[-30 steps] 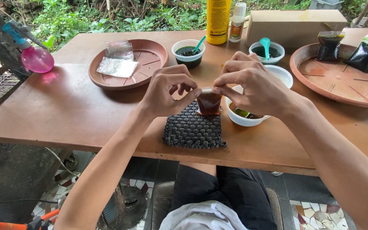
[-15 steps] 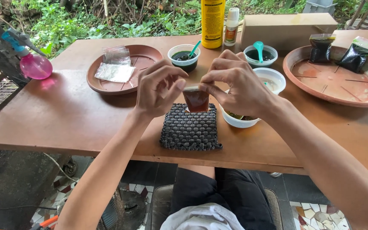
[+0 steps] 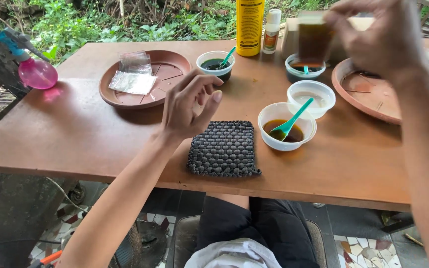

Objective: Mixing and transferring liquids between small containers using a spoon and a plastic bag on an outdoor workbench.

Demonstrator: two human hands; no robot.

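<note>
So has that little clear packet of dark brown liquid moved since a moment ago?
Yes. The right hand has carried the packet from above the woven mat toward the table's far side.

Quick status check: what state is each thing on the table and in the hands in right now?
Left hand: empty, fingers loosely curled, above the mat.
Right hand: raised, pinching the packet.
Packet: held up, filled with brown liquid, blurred.
Mat: flat, bare.
Near bowl: holds brown liquid and a teal spoon.
White bowl: pale contents.
Dark bowl: dark liquid, spoon in.
Left tray: holds clear bags.
Yellow bottle: upright.
</note>
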